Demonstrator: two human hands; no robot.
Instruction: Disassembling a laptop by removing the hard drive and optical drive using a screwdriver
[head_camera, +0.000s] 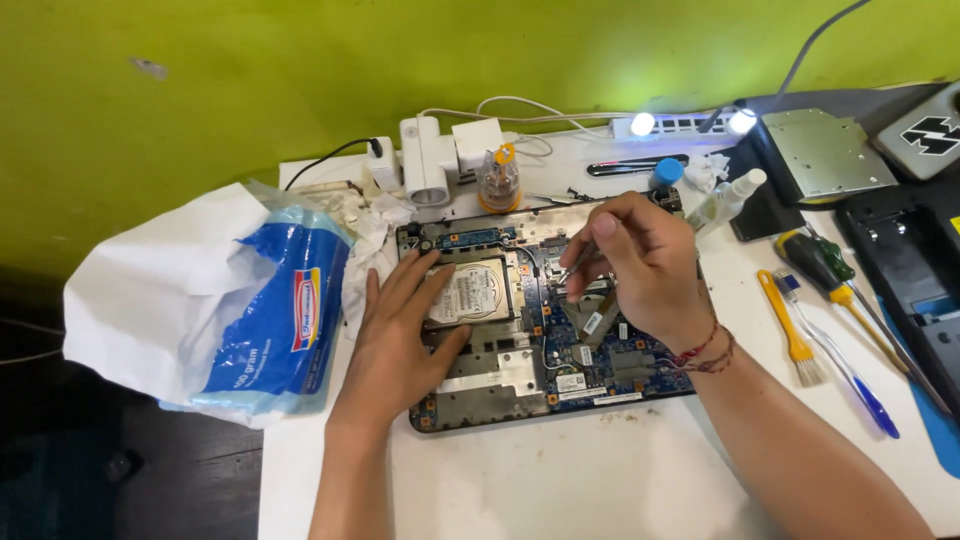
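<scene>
The opened laptop (545, 330) lies bottom-up in the middle of the white table (560, 480), its cover already off so the blue circuit board and the silver hard drive (470, 293) show. The left hand (395, 340) rests flat on the laptop's left part, fingers spread wide, fingertips touching the edge of the hard drive, which sits in its bay. The right hand (640, 265) hovers over the laptop's centre, fingers pinched narrowly around a thin metal tool (578, 265), probably a small screwdriver or tweezers, though it is too slim to tell for sure; its tip points down at the board.

Judging by this, the opening-up is done, while the drive and board are not yet out.

Left of the laptop lies a blue and white bag (270, 320). To its right lie a yellow brush (790, 335), a blue toothbrush (845, 370) and a green-handled screwdriver (825, 265). Behind the laptop stand white plug adapters (430, 160) and a small bottle (498, 180).
</scene>
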